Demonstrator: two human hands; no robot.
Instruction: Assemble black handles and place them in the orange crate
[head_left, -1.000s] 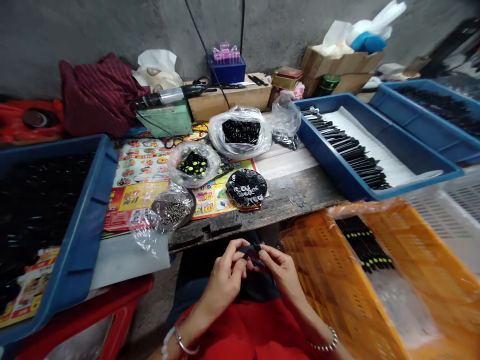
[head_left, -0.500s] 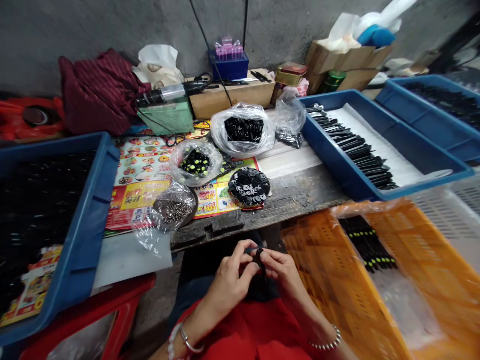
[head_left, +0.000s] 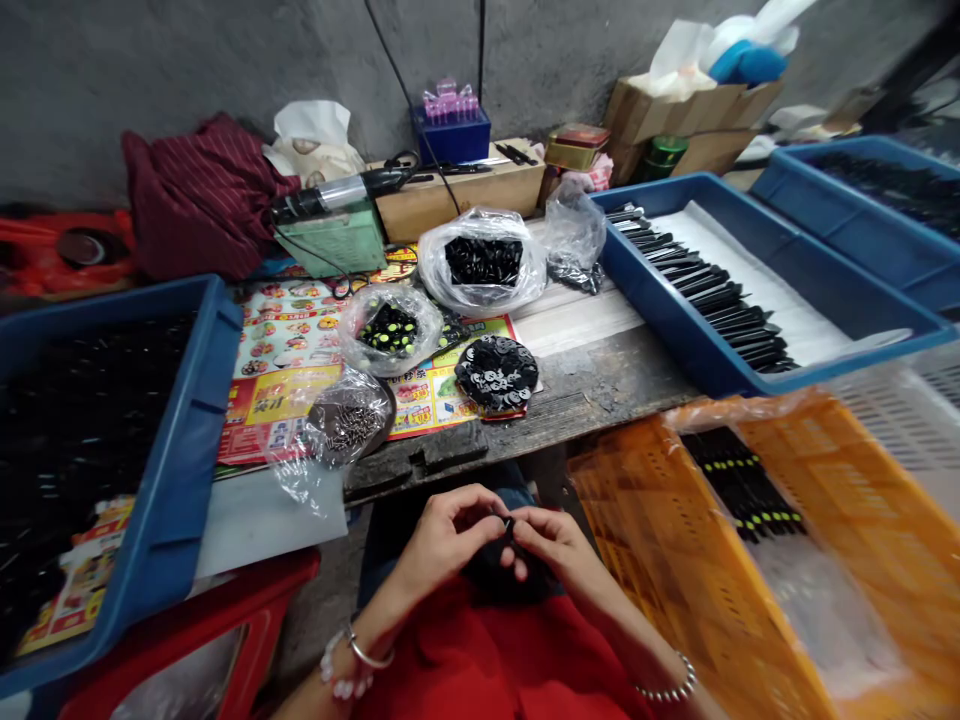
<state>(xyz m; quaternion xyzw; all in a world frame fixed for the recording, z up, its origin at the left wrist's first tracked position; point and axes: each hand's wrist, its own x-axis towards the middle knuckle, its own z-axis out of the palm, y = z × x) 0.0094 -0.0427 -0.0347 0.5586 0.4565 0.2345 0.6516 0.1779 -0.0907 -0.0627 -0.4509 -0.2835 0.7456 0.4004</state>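
Note:
My left hand and my right hand meet above my lap, just off the bench's front edge. Between their fingertips is a small black piece, mostly hidden by the fingers and dark against the dark clothing. Both hands pinch it. On the bench beyond them lies a pile of flat black discs. To its left sit a bag of black and yellow-green parts and a bag of small metal screws. Farther back stands a bag of black parts.
A blue tray with rows of black pieces is at the right, above an orange crate. Another blue bin stands left, over a red stool. Boxes line the wall.
My hands have shifted slightly down and to the left, and their fingertips have drawn closer around the black piece. The view has tilted a little.

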